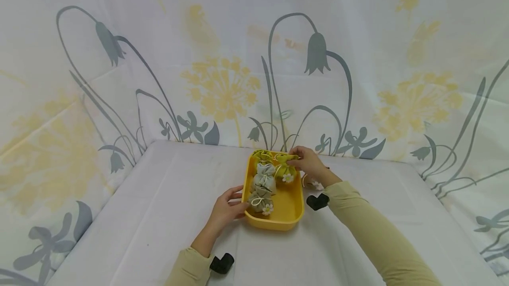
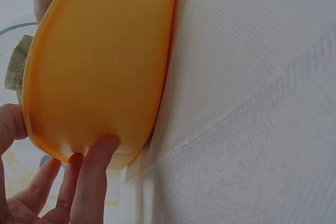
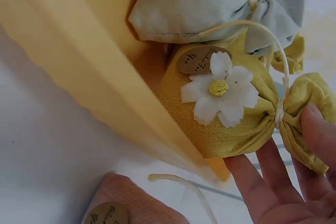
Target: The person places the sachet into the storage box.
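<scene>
A yellow plastic tub (image 1: 288,204) stands on the white-covered table. My left hand (image 1: 222,213) grips its near left side, with the thumb at the rim and fingers (image 2: 97,177) against the outer wall. At the tub's far right corner, my right hand (image 1: 310,162) pinches the gathered top of a yellow-green drawstring pouch (image 3: 231,140). This pouch carries a white cloth flower and a small brown tag; its bottom overlaps the tub's inner side. Along the tub's left half lie another yellow-green pouch (image 1: 262,157), a pale grey pouch (image 1: 264,176) and a grey-green pouch (image 1: 259,198).
Beside the tub's right wall, partly under the right forearm, lies a pinkish pouch (image 3: 136,198) with a round tag. Black wrist devices show at the right wrist (image 1: 317,202) and left wrist (image 1: 222,263). A flower-printed curtain (image 1: 238,56) rises behind the table.
</scene>
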Demonstrator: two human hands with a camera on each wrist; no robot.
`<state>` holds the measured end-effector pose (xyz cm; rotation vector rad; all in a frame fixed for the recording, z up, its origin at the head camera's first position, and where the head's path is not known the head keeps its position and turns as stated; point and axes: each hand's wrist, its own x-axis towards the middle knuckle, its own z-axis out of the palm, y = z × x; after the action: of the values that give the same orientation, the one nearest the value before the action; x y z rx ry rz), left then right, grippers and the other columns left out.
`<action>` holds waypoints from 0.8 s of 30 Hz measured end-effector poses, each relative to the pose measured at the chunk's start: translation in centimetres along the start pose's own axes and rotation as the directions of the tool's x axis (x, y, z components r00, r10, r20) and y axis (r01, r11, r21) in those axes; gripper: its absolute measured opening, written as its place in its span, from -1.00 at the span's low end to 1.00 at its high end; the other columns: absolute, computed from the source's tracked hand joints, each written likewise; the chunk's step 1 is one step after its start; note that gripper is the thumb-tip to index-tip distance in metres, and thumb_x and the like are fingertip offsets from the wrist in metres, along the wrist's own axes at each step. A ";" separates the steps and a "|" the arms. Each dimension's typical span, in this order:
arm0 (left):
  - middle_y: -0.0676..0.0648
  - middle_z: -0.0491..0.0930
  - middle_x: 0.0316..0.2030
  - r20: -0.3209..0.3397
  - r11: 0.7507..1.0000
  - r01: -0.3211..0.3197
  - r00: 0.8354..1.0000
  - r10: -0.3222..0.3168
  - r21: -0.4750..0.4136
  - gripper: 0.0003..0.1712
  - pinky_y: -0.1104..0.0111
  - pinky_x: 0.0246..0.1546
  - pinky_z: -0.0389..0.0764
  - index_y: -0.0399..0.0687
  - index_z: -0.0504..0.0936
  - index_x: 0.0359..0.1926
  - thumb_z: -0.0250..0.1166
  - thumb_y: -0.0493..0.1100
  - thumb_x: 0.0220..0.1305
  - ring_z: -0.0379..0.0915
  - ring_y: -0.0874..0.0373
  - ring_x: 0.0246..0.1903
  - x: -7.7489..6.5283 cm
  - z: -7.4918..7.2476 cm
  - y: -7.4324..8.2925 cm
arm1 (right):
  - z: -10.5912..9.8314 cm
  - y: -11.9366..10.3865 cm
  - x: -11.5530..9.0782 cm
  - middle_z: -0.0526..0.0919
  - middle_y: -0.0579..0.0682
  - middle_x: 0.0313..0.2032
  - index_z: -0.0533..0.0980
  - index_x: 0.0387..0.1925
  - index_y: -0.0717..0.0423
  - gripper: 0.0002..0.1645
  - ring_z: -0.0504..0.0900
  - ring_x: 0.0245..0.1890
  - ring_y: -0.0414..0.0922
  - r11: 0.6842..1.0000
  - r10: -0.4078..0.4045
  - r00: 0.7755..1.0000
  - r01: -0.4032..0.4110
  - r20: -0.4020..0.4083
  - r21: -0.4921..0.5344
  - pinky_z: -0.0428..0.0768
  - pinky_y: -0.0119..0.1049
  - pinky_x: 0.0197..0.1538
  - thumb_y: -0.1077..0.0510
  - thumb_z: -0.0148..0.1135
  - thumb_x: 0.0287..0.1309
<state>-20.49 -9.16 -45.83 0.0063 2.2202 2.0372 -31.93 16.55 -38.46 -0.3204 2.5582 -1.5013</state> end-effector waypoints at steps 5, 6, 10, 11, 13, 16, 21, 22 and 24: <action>-0.27 0.42 0.05 0.001 1.000 -0.003 1.000 0.003 -0.004 -0.31 0.24 -0.28 0.65 -0.19 0.33 0.27 0.33 -0.21 0.12 0.48 -0.11 -0.04 0.1 0.0 -0.1 | 0.2 0.3 0.0 0.54 0.10 -0.25 0.41 -0.18 0.27 -0.80 0.52 -0.27 -0.06 1.000 0.017 1.000 -0.017 0.021 0.015 0.58 -0.08 -0.12 0.35 0.19 0.15; -0.27 0.42 0.05 0.002 1.000 -0.001 1.000 0.002 -0.003 -0.31 0.24 -0.28 0.65 -0.19 0.33 0.27 0.33 -0.21 0.12 0.48 -0.11 -0.04 0.1 0.0 -0.1 | 0.2 0.4 0.0 0.54 0.11 -0.24 0.41 -0.18 0.28 -0.79 0.52 -0.27 -0.06 1.000 0.015 1.000 -0.015 0.027 0.010 0.58 -0.08 -0.12 0.35 0.19 0.15; -0.28 0.41 0.05 0.003 1.000 0.000 1.000 0.000 -0.005 -0.31 0.24 -0.29 0.65 -0.19 0.32 0.27 0.33 -0.22 0.12 0.49 -0.10 -0.05 0.0 0.1 -0.1 | 0.4 0.8 0.0 0.53 0.12 -0.19 0.42 -0.18 0.27 -0.78 0.52 -0.22 -0.06 0.999 0.015 0.999 -0.013 0.029 -0.041 0.60 -0.17 -0.12 0.34 0.21 0.13; -0.29 0.41 0.05 0.004 1.000 0.001 1.000 -0.001 -0.006 -0.31 0.23 -0.29 0.65 -0.20 0.32 0.27 0.33 -0.22 0.12 0.49 -0.11 -0.05 0.0 0.1 -0.1 | 0.4 0.9 -0.1 0.54 0.12 -0.18 0.42 -0.18 0.27 -0.78 0.52 -0.21 -0.06 0.998 0.012 1.000 -0.011 0.027 -0.055 0.60 -0.19 -0.13 0.34 0.22 0.13; -0.32 0.41 0.06 0.010 1.000 0.002 1.000 -0.002 -0.006 -0.32 0.22 -0.28 0.65 -0.24 0.31 0.27 0.31 -0.25 0.13 0.48 -0.13 -0.05 -0.4 0.1 0.6 | 0.4 0.9 -0.2 0.54 0.13 -0.16 0.43 -0.17 0.28 -0.78 0.52 -0.18 -0.04 0.998 0.010 1.000 -0.008 0.020 -0.064 0.60 -0.21 -0.11 0.34 0.22 0.13; -0.36 0.40 0.05 0.020 1.000 -0.009 1.000 0.009 -0.003 -0.34 0.21 -0.27 0.65 -0.31 0.30 0.26 0.29 -0.28 0.14 0.48 -0.15 -0.05 -1.2 0.2 2.1 | 0.4 0.8 -0.5 0.53 0.18 -0.09 0.45 -0.11 0.31 -0.73 0.52 -0.10 0.02 0.998 0.009 1.000 -0.008 0.006 -0.065 0.59 -0.20 -0.06 0.33 0.23 0.13; -0.36 0.40 0.05 0.013 1.000 -0.005 1.000 0.005 -0.003 -0.34 0.20 -0.28 0.65 -0.30 0.31 0.26 0.29 -0.28 0.13 0.49 -0.15 -0.06 -0.9 0.1 1.6 | -0.1 0.7 -0.9 0.51 0.22 0.02 0.48 0.01 0.29 -0.60 0.51 0.00 0.11 0.995 -0.014 1.000 0.013 -0.013 -0.098 0.55 -0.15 0.01 0.25 0.26 0.13; -0.35 0.40 0.05 0.008 1.000 0.002 1.000 -0.002 -0.003 -0.33 0.20 -0.27 0.65 -0.27 0.31 0.26 0.30 -0.28 0.13 0.48 -0.15 -0.05 -0.7 0.1 1.2 | -0.2 0.7 -1.0 0.51 0.23 0.03 0.48 0.02 0.28 -0.60 0.52 0.00 0.12 0.995 -0.022 1.000 0.020 -0.014 -0.102 0.54 -0.14 0.02 0.24 0.26 0.13; -0.32 0.41 0.06 0.005 1.000 0.004 1.000 -0.004 -0.007 -0.31 0.20 -0.28 0.65 -0.23 0.32 0.27 0.32 -0.25 0.12 0.48 -0.13 -0.04 -0.1 0.0 0.2 | -0.3 0.7 -1.3 0.53 0.22 0.02 0.49 0.04 0.27 -0.59 0.53 -0.01 0.13 0.994 -0.036 0.999 0.033 -0.025 -0.108 0.53 -0.11 0.04 0.25 0.26 0.13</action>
<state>-20.40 -9.14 -45.67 0.0067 2.2081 2.0411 -30.84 17.50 -38.88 -0.3624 2.6733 -1.3914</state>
